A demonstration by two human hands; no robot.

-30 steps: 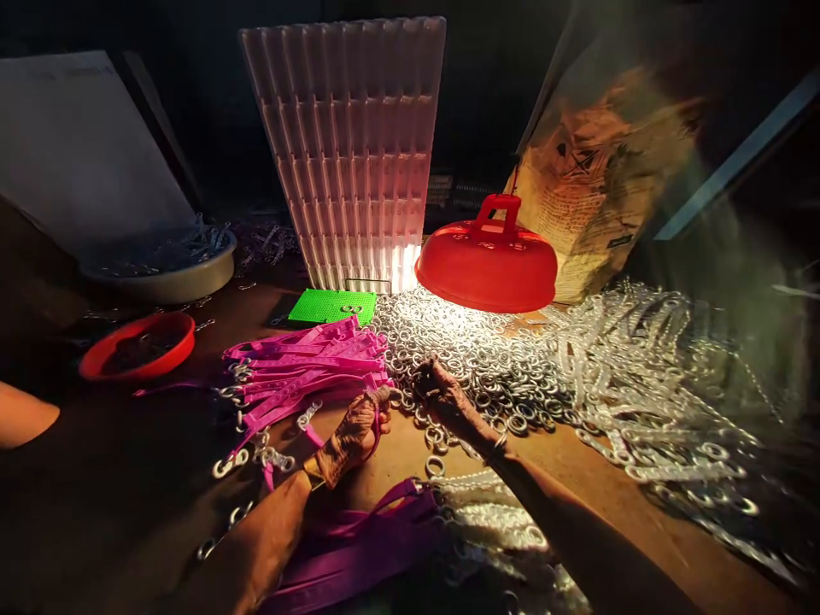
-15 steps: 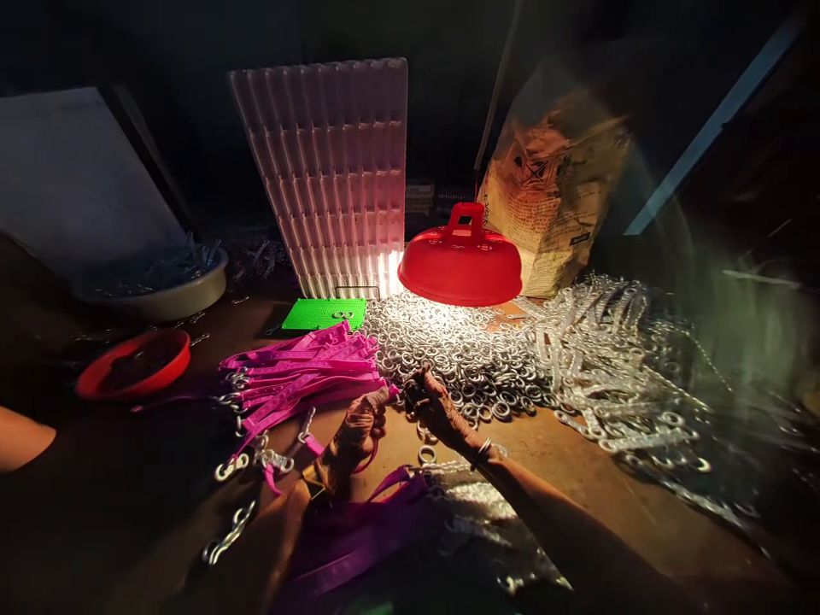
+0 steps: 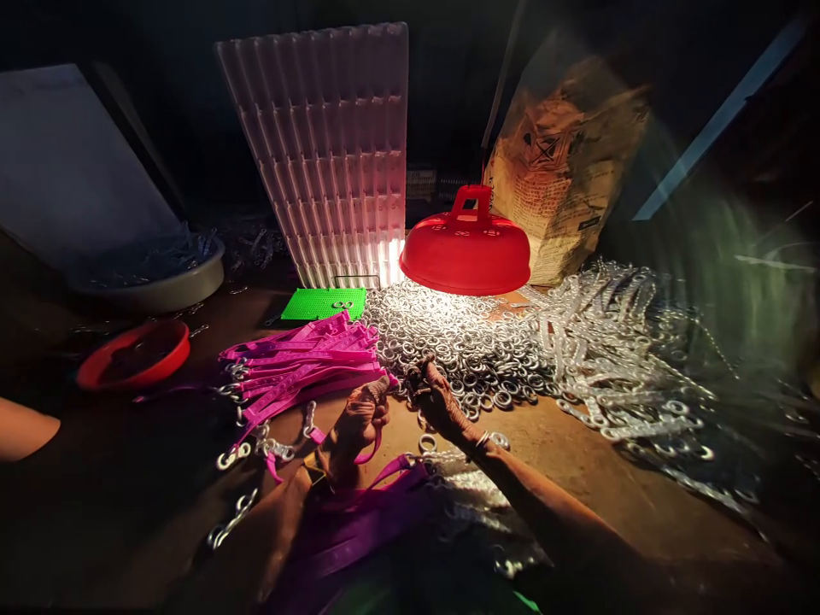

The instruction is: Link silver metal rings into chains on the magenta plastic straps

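Well, the pale round basin [image 3: 179, 295] holds silvery pieces [image 3: 200, 244], the red round bowl [image 3: 115, 378] something dark [image 3: 136, 354] (too dim to tell). A flat, curved magenta strap [image 3: 377, 440] sits clenched in the left hand [image 3: 360, 414]; near heaped silver rings [image 3: 474, 337] the right hand [image 3: 441, 404] curls, its contents unclear.
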